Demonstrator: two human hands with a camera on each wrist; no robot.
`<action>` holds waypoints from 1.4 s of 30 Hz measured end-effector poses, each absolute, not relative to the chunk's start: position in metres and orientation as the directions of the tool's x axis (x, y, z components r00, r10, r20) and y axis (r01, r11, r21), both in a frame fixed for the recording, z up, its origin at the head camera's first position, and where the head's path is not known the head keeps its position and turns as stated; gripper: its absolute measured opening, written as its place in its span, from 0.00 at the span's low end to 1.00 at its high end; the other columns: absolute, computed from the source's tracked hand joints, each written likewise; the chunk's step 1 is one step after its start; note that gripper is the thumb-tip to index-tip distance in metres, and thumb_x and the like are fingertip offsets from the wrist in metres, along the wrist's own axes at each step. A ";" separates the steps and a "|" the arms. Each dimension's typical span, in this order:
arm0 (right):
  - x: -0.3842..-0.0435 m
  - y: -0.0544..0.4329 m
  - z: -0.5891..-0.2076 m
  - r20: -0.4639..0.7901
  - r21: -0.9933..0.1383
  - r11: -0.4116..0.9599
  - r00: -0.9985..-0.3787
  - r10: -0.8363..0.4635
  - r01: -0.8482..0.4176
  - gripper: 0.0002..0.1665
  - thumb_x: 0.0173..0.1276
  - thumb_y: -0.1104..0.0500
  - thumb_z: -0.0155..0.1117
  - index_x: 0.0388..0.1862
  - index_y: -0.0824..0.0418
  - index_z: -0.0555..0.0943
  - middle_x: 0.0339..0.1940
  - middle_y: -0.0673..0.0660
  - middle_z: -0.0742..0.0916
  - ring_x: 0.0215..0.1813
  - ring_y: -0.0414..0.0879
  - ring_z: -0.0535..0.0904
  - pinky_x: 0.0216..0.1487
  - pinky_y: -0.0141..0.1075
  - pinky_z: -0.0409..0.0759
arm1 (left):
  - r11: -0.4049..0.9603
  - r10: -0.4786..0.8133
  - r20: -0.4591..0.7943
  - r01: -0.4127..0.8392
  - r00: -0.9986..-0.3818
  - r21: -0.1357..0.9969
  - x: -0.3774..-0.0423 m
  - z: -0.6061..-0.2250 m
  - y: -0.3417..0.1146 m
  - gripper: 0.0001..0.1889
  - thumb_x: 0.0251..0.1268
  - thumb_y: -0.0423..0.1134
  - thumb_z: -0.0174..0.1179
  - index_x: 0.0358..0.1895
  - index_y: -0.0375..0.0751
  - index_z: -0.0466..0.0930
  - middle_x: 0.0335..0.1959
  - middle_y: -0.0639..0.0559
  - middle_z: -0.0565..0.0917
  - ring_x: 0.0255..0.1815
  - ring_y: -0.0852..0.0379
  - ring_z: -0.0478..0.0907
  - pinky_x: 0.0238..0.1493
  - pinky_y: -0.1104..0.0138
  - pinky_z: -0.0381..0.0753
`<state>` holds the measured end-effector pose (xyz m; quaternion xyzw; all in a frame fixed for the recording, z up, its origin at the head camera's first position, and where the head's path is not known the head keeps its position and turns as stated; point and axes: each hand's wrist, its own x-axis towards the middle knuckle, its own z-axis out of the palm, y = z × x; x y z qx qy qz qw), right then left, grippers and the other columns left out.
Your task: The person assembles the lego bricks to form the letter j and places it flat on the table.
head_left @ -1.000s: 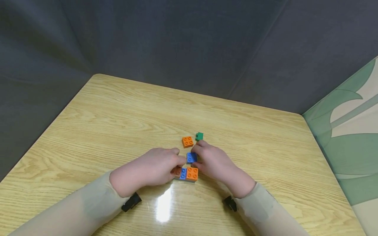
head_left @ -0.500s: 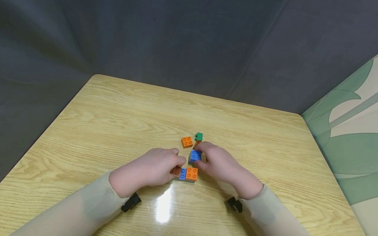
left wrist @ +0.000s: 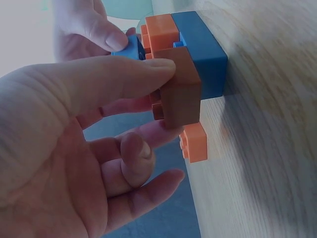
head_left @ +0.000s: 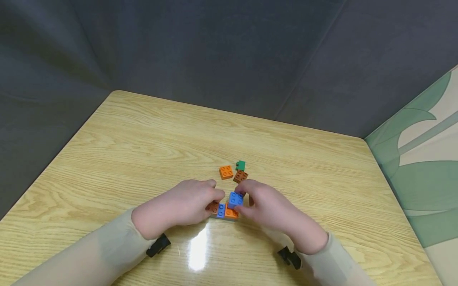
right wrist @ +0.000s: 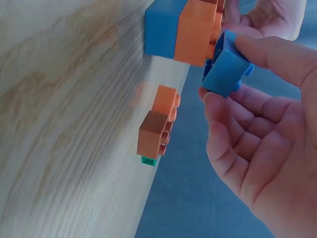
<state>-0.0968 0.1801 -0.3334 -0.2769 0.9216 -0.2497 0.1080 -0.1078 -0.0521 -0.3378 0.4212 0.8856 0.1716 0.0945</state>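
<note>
R hand (head_left: 268, 204) pinches a sm. square blue plastic brick (head_left: 235, 200) w/ round bumps btwn thumb & fingers, tipped a bit, just over a smooth orange plastic brick (head_left: 230, 214). L hand (head_left: 191, 200) pinches a dull brown plastic brick (left wrist: 183, 104). That one & the orange one both sit on a long, boxy blue plastic brick (left wrist: 212, 59), w/ a strip of its bumps showing btwn them. It's all on a flat, shiny table (head_left: 143, 139) w/ wavy wood lines. Past the hands, in a bunch: a loose orange square brick (head_left: 226, 172), a loose brown square brick (head_left: 241, 176) & a green plastic brick (head_left: 241, 165) on its side — bumps point left. R wrist view shows the sm. blue one's hollow bottom, facing the orange bumps — can't tell if they touch. L wrist view shows L thumb on the brown one's side, mostly hid from the head cam.
</note>
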 end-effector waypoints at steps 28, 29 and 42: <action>-0.083 0.176 -0.332 -0.002 -0.412 0.713 -0.782 -0.623 -0.567 0.16 0.57 0.59 0.77 0.42 0.52 0.80 0.35 0.41 0.79 0.28 0.39 0.71 0.27 0.32 0.72 | 0.592 0.769 -0.008 0.707 -0.639 0.388 -0.107 -0.339 -0.052 0.12 0.55 0.34 0.69 0.29 0.51 0.73 0.27 0.57 0.68 0.22 0.59 0.65 0.24 0.65 0.66; -0.083 0.175 -0.331 0.002 -0.403 0.714 -0.780 -0.625 -0.573 0.16 0.57 0.59 0.77 0.42 0.52 0.80 0.35 0.42 0.79 0.28 0.38 0.71 0.28 0.32 0.73 | 0.592 0.769 -0.008 0.706 -0.639 0.389 -0.107 -0.339 -0.052 0.12 0.55 0.34 0.69 0.29 0.51 0.73 0.27 0.57 0.68 0.22 0.59 0.65 0.24 0.65 0.66; -0.081 0.171 -0.328 -0.003 -0.314 0.726 -0.764 -0.645 -0.611 0.16 0.56 0.57 0.78 0.39 0.52 0.79 0.34 0.42 0.78 0.32 0.38 0.71 0.33 0.34 0.74 | 0.589 0.769 -0.006 0.706 -0.639 0.393 -0.107 -0.340 -0.052 0.12 0.55 0.35 0.70 0.30 0.50 0.73 0.27 0.58 0.68 0.22 0.59 0.66 0.24 0.65 0.67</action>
